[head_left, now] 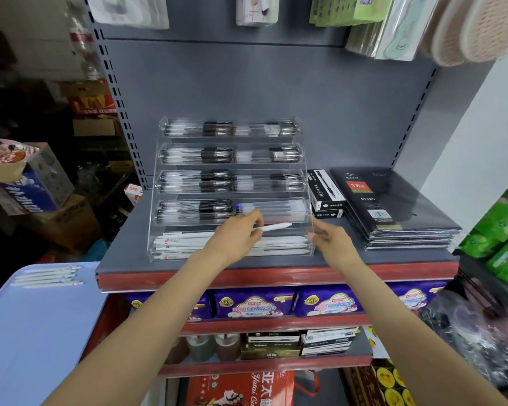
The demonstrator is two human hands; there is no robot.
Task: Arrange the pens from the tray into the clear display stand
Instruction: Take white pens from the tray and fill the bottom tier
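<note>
Left hand pinches a white pen mid-frame over the clear display stand, right hand loosely open steadying its edge; lower tier part-filled, few pens remain on tray lower left.

The stand beyond the hands is clear, its upper tiers filled with black-and-clear pens. The pen in the left hand is white, like the white pens in the lowest tier under both hands. Left of the left arm, the tray is pale lilac-blue with white pens on it. The shelf is dark grey with a red front edge. Right of the right hand, the diaries are black with a red label. Below the arms lie purple packs.
</note>
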